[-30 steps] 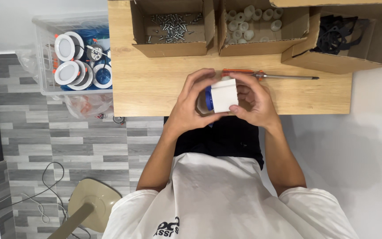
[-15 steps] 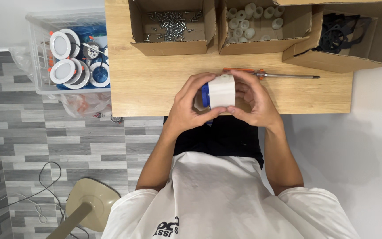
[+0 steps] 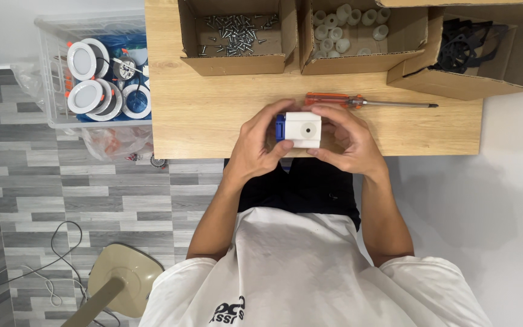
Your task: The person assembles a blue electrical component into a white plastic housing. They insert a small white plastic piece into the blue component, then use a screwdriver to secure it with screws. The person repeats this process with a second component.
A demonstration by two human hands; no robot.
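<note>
Above the wooden table [image 3: 213,115], a white box-shaped part [image 3: 302,129] with blue end, clasped by both hands [image 3: 301,142].

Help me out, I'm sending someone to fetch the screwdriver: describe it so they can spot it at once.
On the wooden table, look just in front of the row of cardboard boxes, directly beyond the person's right hand. The screwdriver lies flat there, its tip pointing right. It is the only long thin tool on the bare tabletop, with a clear orange handle and a slim metal shaft.

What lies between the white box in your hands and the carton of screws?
Head view: only bare wooden tabletop between the white box and the carton of screws.
</note>
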